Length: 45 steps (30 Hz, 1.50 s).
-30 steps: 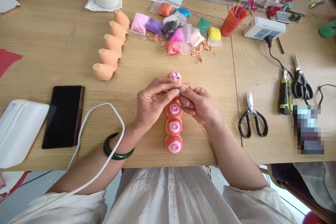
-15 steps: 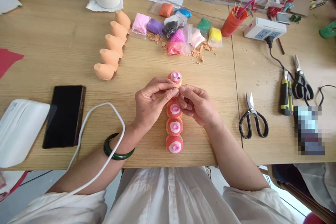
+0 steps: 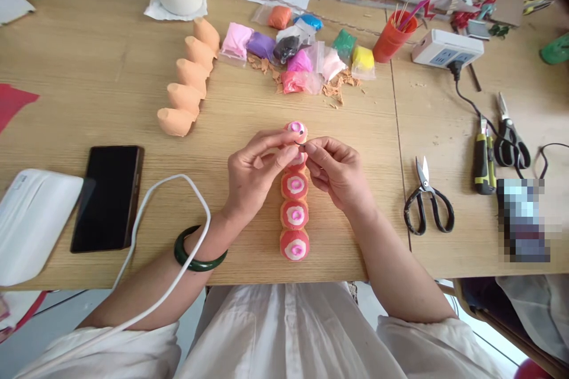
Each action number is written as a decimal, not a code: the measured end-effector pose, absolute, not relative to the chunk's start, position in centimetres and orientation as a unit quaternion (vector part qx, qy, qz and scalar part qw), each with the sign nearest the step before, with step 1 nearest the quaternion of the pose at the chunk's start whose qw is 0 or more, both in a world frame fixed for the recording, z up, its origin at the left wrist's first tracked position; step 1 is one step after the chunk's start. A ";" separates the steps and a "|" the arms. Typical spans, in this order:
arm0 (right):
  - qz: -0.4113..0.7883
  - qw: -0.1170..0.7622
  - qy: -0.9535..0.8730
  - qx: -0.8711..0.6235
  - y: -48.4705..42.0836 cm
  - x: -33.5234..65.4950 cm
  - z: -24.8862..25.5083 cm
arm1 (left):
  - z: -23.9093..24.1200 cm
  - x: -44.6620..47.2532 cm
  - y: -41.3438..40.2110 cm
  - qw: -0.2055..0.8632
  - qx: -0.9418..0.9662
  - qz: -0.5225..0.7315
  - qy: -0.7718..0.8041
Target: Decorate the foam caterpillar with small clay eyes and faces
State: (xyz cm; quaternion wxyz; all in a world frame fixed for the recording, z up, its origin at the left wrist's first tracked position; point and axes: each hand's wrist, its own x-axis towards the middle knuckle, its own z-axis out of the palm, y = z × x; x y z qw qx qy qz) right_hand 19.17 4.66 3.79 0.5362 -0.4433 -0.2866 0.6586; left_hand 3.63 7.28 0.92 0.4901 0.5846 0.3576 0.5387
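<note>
Wooden table [image 3: 347,249], in use. Row of pink cups [image 3: 295,215] lies near the middle of the near edge, running inward. Over its far end, the right hand [image 3: 335,170] pinches a small dark piece [image 3: 301,145]; the left hand [image 3: 253,172] has thumb and forefinger beside it, grip undeterminable. Scissors [image 3: 425,186] lie right of both hands.

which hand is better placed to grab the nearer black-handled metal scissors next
The right hand, probably: it's nearer, and the scissors lie on its side; the left hand would reach across.
</note>
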 end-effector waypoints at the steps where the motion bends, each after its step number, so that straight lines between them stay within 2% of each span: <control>1: 0.648 0.539 -0.293 -0.451 4.6 19.1 3.8 | 0.9 3.6 7.3 0.470 0.590 0.548 0.362; 8: 0.636 0.531 -0.309 -0.466 4.6 19.1 3.7 | 1.2 2.9 7.5 0.307 0.693 0.547 0.356; 11: 0.639 0.535 -0.310 -0.459 4.7 19.1 3.6 | 1.4 2.9 7.6 0.270 0.717 0.532 0.361; 20: 0.622 0.523 -0.325 -0.484 4.4 18.8 3.7 | 1.1 3.5 7.2 0.385 0.641 0.535 0.395; 28: 0.620 0.521 -0.333 -0.483 4.4 18.9 3.7 | 1.5 3.9 6.8 0.443 0.608 0.531 0.391; 36: 0.623 0.517 -0.345 -0.476 4.4 18.9 3.7 | 1.4 3.8 6.9 0.433 0.618 0.530 0.386; 45: 0.626 0.516 -0.345 -0.473 4.4 18.8 3.8 | 1.0 3.5 7.2 0.373 0.667 0.522 0.379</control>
